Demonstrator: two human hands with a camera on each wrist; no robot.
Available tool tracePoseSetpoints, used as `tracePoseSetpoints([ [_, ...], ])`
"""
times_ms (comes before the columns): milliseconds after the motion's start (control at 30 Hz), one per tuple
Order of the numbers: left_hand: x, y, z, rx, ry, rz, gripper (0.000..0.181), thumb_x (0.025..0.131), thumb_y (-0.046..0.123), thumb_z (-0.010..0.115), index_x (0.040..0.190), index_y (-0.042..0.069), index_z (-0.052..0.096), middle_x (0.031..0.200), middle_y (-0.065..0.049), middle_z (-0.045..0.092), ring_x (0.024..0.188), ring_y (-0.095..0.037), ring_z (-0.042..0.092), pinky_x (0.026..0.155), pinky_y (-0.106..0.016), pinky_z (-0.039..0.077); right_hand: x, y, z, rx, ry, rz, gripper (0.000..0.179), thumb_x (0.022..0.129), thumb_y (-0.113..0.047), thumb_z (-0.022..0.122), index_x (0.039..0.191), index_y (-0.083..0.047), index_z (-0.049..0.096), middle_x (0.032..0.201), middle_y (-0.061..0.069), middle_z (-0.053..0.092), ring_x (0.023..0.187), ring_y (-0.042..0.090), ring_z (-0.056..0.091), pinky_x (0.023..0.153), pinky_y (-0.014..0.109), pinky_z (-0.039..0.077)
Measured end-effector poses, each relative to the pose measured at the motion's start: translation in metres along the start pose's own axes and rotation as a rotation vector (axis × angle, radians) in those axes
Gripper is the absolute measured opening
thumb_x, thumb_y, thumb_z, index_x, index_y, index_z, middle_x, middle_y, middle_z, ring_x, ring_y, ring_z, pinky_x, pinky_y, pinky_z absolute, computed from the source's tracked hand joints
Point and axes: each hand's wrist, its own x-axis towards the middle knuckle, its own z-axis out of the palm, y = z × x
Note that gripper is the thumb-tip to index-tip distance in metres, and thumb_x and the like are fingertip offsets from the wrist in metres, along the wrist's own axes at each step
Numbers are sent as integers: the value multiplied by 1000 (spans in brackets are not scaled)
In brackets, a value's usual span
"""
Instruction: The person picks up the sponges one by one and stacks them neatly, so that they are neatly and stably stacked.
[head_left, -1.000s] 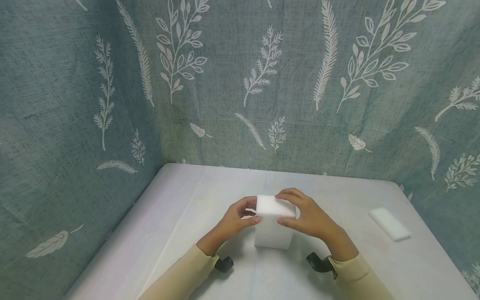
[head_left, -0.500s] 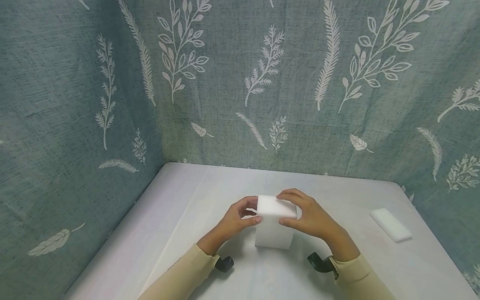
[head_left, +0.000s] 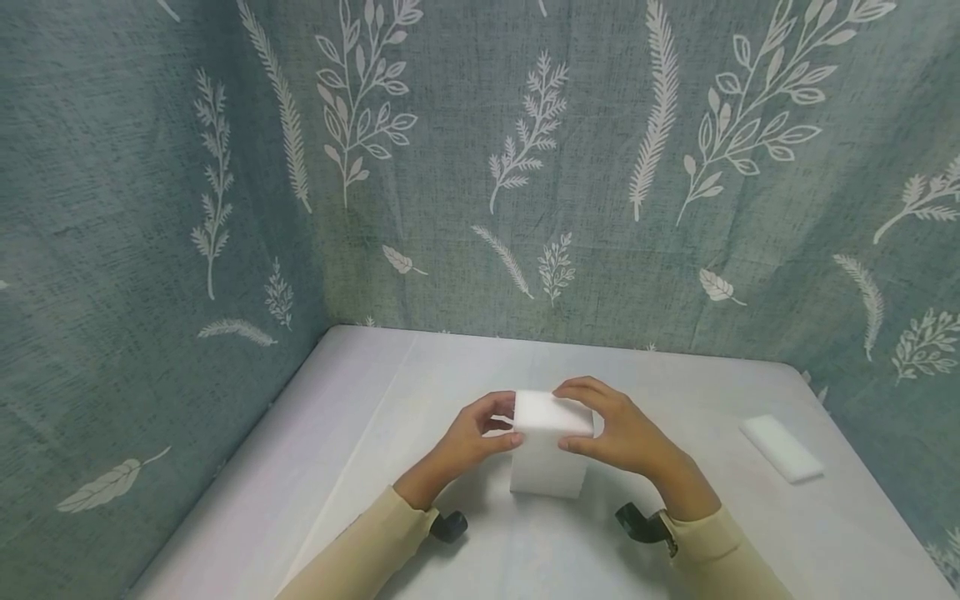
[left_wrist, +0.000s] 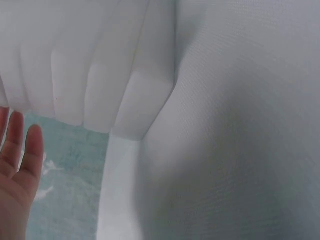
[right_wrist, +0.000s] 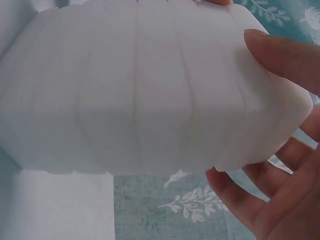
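Observation:
A tall stack of white sponges [head_left: 549, 467] stands upright on the table, the slabs lying flat one on another. Seams between several slabs show in both wrist views. My left hand [head_left: 474, 432] holds the stack's upper left side, thumb at the front corner and fingers towards the back. On the other side, my right hand [head_left: 626, 432] grips the top, its thumb on the front face and fingers behind. The right wrist view shows that right hand [right_wrist: 295, 215] around the end slab. At the left wrist view's edge, left-hand fingers [left_wrist: 31, 155] reach up beside the stack [left_wrist: 100, 75].
A single white sponge [head_left: 782, 448] lies flat on the white table [head_left: 420, 367], off to the right. Green fabric [head_left: 450, 275] with white leaf prints hangs behind and along the sides. A dark wrist mount [head_left: 450, 527] sits below each hand.

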Motion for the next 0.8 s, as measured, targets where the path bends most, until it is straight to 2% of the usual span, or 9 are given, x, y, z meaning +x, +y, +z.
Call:
tracePoseSetpoints([
  [200,-1,-1,0,-17,-3,4,58,84,13,77,134,-1,51,118,-18,60,111,-35,54,97,-63,40,-4,0,-9,-11,-20,14,61,78,-41,81,132,-20,58,135,-4,52,124,23,50,95,50,47],
  [533,-2,-1,0,-17,5,-7,57,83,8,76,134,0,52,117,-16,60,110,-34,54,97,-62,39,-25,15,-28,-97,-22,36,70,75,-35,85,135,-16,55,132,-4,54,111,20,57,90,42,51],
  [800,-1,0,1,-27,10,-25,57,82,8,76,133,1,52,118,-16,60,111,-34,53,99,-62,39,-48,28,-42,-109,-17,127,68,76,-37,83,136,-18,55,132,-2,54,110,22,58,90,47,51],
])
